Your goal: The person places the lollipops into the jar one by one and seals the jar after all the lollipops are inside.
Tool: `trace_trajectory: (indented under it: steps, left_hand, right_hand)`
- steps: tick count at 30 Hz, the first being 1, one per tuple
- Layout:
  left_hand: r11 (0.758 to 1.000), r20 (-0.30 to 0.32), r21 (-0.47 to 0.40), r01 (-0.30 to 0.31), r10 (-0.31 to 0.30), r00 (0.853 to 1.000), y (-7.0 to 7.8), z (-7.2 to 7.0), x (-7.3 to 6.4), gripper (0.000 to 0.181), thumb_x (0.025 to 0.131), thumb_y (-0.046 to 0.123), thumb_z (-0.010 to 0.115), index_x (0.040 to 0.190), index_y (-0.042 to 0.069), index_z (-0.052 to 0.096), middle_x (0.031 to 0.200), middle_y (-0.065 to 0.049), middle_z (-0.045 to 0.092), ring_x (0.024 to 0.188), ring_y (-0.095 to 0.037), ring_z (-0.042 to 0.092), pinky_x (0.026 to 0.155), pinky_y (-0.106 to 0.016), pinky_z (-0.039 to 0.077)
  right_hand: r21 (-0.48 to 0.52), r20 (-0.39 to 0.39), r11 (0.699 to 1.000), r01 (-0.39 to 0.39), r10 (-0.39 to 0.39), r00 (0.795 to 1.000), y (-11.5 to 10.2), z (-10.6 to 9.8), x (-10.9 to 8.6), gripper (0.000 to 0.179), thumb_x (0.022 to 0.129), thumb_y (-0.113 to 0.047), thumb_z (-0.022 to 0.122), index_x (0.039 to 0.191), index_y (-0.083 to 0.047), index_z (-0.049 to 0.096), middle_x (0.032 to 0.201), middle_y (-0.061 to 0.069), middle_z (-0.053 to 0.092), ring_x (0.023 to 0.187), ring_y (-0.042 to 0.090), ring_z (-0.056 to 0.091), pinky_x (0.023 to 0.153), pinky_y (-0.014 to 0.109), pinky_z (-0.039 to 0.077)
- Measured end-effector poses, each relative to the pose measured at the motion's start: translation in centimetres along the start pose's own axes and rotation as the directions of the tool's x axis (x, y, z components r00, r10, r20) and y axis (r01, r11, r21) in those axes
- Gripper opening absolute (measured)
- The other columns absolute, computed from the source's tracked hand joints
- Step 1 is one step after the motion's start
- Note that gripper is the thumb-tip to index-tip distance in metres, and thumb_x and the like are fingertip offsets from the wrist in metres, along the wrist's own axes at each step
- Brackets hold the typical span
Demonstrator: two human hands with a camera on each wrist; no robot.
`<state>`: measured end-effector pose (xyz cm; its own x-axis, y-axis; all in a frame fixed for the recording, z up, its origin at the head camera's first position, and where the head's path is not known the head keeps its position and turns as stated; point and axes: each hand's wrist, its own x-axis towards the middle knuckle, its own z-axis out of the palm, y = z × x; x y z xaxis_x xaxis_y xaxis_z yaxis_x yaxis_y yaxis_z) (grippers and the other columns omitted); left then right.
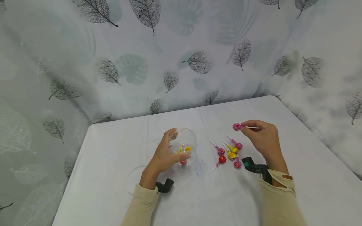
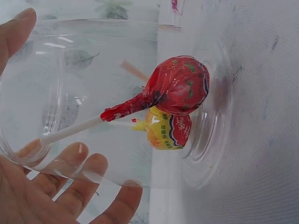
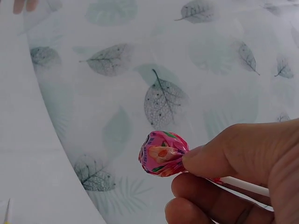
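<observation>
- Your left hand (image 1: 164,157) curves around the clear jar (image 1: 183,138), with its fingers on the far side and the thumb on the near side. The fingers are spread as wide as the jar, and they hold nothing else.
- This grip on the side seems chosen to keep the jar steady, and it leaves most of its mouth uncovered between the fingers and the thumb.
- Inside the jar, close to your left thumb, there are a red lollipop (image 2: 180,86) and a yellow lollipop (image 2: 166,133). Their round heads are at the base, and the red one's stick leans toward the rim, probably because the head is the heavier end. I cannot tell whether another one is hidden behind.
- Your right hand (image 1: 263,136) pinches the pink lollipop (image 1: 236,126) between thumb and forefinger, which are as near together as the wrapper's neck permits. Whether the other bent fingers also touch the stick, I cannot tell.
- The pink head points out past these fingertips, toward the jar side; holding by the neck probably keeps the round part free.
- On the table (image 1: 113,153), nearer to you than the right fingertips, six more lollipops (image 1: 232,156) lie together, perhaps grouped for easy reach.
- A faint clear disc (image 1: 135,179), perhaps a lid, lies beside your left wrist, behind the fingers.
</observation>
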<state>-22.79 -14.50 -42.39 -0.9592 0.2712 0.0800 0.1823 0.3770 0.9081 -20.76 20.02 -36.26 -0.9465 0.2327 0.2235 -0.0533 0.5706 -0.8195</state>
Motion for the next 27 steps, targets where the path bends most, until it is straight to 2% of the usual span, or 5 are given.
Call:
trace_trajectory:
  steps: [3,13,19,27]
  left_hand:
    - [1.0,-0.003,-0.008,0.003,-0.003,1.0,-0.1,-0.1,-0.1,0.108,0.073,0.037,0.095,0.159,0.027,0.031,0.157,-0.005,0.046,0.144,-0.019,0.042,0.113,-0.059,0.035]
    - [1.0,0.002,-0.012,0.011,-0.011,1.0,-0.1,-0.1,0.0,0.108,0.073,0.039,0.095,0.159,0.029,0.031,0.158,-0.004,0.045,0.146,-0.028,0.042,0.112,-0.061,0.036]
    - [1.0,-0.001,0.002,0.008,-0.008,1.0,0.1,0.0,0.0,0.108,0.073,0.038,0.095,0.159,0.027,0.031,0.159,-0.008,0.045,0.146,-0.032,0.042,0.111,-0.062,0.037]
    - [1.0,-0.009,0.011,0.008,-0.008,1.0,0.0,0.0,0.0,0.109,0.072,0.037,0.095,0.16,0.023,0.031,0.156,0.0,0.047,0.145,-0.027,0.043,0.111,-0.062,0.037]
  right_hand:
    - [0.023,-0.005,1.0,0.02,-0.02,1.0,-0.6,0.6,0.1,0.031,0.101,-0.032,0.07,0.115,-0.005,0.078,0.12,0.015,0.073,0.1,0.028,0.066,0.072,0.023,0.051]
    - [0.059,-0.007,0.996,0.064,-0.063,0.998,-2.1,1.9,0.1,0.029,0.099,-0.032,0.071,0.11,-0.006,0.079,0.114,0.013,0.075,0.085,0.006,0.066,0.07,0.019,0.054]
    - [0.071,0.008,0.995,0.077,-0.078,0.997,-2.3,2.1,-0.1,0.029,0.1,-0.031,0.071,0.111,-0.006,0.078,0.116,0.013,0.075,0.086,0.006,0.068,0.071,0.017,0.054]
    - [0.089,0.025,0.992,0.088,-0.091,0.996,-2.8,2.7,-0.3,0.029,0.099,-0.031,0.072,0.111,-0.006,0.078,0.115,0.013,0.075,0.087,0.01,0.069,0.072,0.018,0.055]
